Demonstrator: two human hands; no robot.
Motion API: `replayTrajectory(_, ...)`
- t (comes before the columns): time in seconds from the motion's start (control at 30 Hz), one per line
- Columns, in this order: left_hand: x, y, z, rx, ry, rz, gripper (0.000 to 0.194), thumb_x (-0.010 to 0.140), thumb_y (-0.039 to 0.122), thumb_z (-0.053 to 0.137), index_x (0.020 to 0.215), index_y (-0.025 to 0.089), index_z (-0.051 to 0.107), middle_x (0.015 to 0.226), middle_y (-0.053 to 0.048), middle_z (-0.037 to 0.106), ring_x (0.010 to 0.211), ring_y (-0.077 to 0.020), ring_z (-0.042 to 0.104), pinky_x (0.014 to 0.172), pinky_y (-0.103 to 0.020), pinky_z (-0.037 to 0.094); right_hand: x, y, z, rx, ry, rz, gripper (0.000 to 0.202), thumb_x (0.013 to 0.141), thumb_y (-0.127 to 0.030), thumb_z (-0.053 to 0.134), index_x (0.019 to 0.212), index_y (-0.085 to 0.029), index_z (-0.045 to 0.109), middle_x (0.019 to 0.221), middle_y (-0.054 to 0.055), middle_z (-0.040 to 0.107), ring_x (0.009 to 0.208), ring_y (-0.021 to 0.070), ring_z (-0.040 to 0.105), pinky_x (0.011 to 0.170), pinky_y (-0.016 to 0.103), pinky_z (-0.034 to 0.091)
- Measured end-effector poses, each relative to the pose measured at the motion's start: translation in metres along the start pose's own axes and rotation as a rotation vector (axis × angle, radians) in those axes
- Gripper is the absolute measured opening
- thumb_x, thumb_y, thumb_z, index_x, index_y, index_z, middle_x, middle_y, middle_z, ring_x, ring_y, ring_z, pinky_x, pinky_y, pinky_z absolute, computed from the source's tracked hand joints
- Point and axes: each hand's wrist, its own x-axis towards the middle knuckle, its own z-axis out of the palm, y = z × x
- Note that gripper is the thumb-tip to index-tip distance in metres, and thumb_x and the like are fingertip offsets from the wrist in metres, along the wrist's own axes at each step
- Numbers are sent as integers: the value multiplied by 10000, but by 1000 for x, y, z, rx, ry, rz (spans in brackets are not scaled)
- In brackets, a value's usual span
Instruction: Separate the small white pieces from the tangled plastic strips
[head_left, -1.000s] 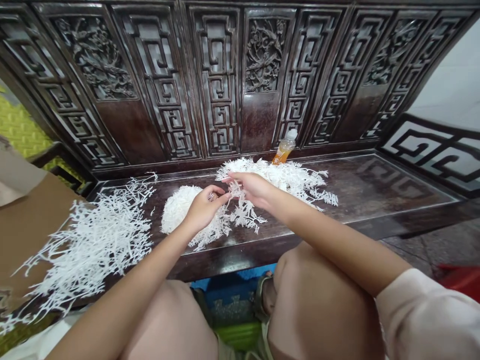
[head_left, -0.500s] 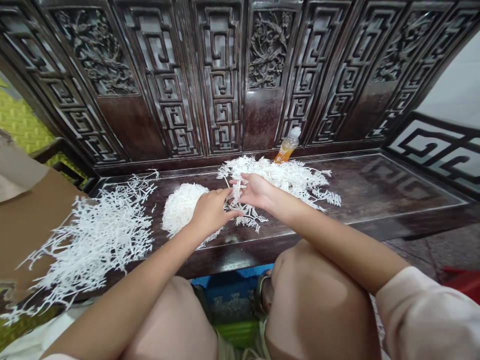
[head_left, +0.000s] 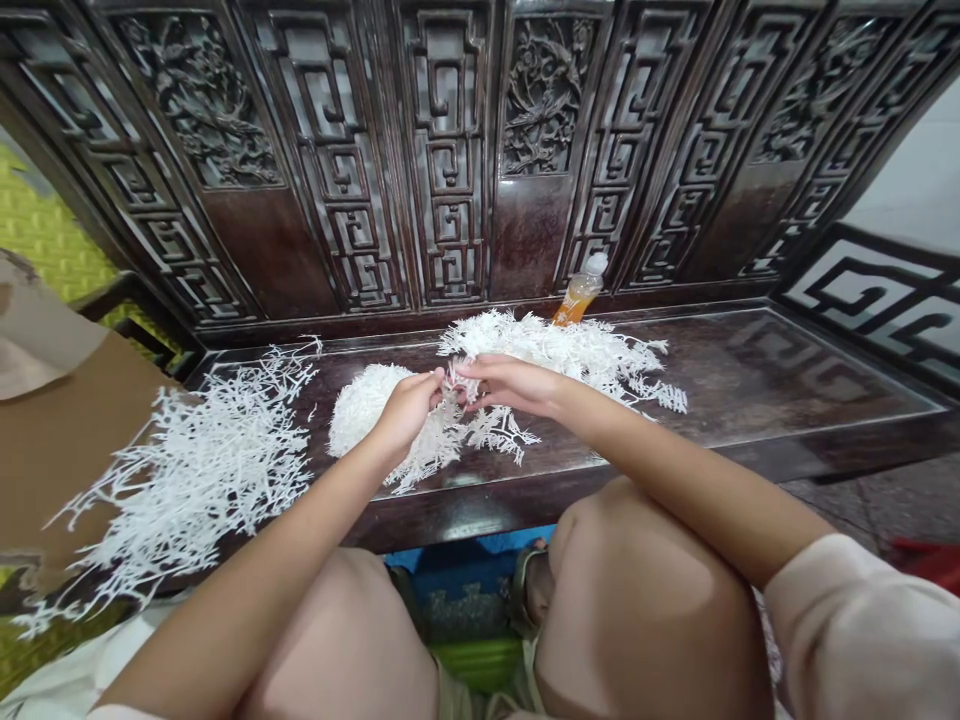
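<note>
My left hand (head_left: 409, 412) is closed, thumb and fingers pinched on a white branched piece (head_left: 452, 385) above the bench. From the right, my right hand (head_left: 514, 383) grips the same piece between thumb and fingers. Below and left of my left hand lies a rounded heap of fine white pieces (head_left: 360, 410). A loose pile of white feathery sprigs (head_left: 570, 350) spreads behind and right of my right hand. One sprig (head_left: 502, 432) lies on the wood just below that hand.
Bare white branching stems (head_left: 217, 470) lie piled on the left of the dark wooden bench (head_left: 750, 380). An orange drink bottle (head_left: 577, 292) stands against the carved backrest (head_left: 442, 150). My knees are close to the bench's front edge.
My left hand has gone from spread fingers to a pinch near the piece. My right hand's fingers have closed in, and both hands have come together.
</note>
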Motion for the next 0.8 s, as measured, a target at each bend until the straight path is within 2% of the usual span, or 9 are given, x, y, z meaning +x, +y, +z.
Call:
replayTrajectory(0.1,0,0,-3,-94,3,-22,273,728,352,477,547,159,409,455,57,285,448,-67,246,482,-220,207,2,7,-3,-115,1,5,266,618,-375,643,715,-165,513,673,-13,490,590,83,409,559,232,319)
replayTrajectory(0.23,1,-1,-6,-65,5,-35,296,729,387,480,557,158,405,458,59,282,450,-65,251,486,-218,216,9,16,-6,-215,136,-13,302,602,-397,646,727,-152,521,672,-19,483,597,72,388,558,216,297)
replayTrajectory(0.3,1,0,-6,13,5,7,322,743,429,441,572,156,431,470,51,308,471,-73,281,504,-219,237,11,18,-6,-239,184,-19,292,608,-390,636,730,-149,526,687,-13,495,627,78,409,579,218,304)
replayTrajectory(0.4,1,2,-6,244,4,146,343,705,477,467,597,152,491,532,24,424,549,-103,371,544,-227,274,10,18,-3,-284,229,-26,228,646,-359,590,703,-151,516,653,-19,488,590,75,405,561,217,302)
replayTrajectory(0.5,2,1,-6,462,39,241,318,704,453,470,606,155,524,577,9,491,601,-131,423,565,-235,290,10,18,1,-302,272,-47,184,684,-335,538,705,-156,500,660,-17,504,571,75,413,549,219,306)
replayTrajectory(0.57,4,-1,-5,519,72,257,317,746,418,410,603,158,524,571,10,491,602,-132,431,573,-236,295,11,19,4,-296,289,-79,165,702,-318,513,690,-157,482,656,-12,517,582,80,430,561,222,315)
replayTrajectory(0.63,5,-3,-3,517,101,263,309,767,383,372,607,160,513,570,14,479,601,-127,429,578,-234,300,13,18,6,-258,263,-94,146,719,-288,480,656,-160,448,587,-23,482,552,78,418,557,225,315)
replayTrajectory(0.7,5,-4,0,475,136,266,285,771,359,363,610,162,492,571,18,462,599,-121,420,574,-229,300,14,17,8,-199,230,-66,137,722,-259,461,633,-165,417,506,-51,388,488,67,360,521,221,292)
replayTrajectory(0.8,4,-3,1,410,166,267,258,770,337,364,621,165,485,582,21,454,602,-117,415,574,-227,300,12,14,10,-186,243,-20,143,718,-289,474,667,-157,454,491,-70,305,456,56,283,487,211,254)
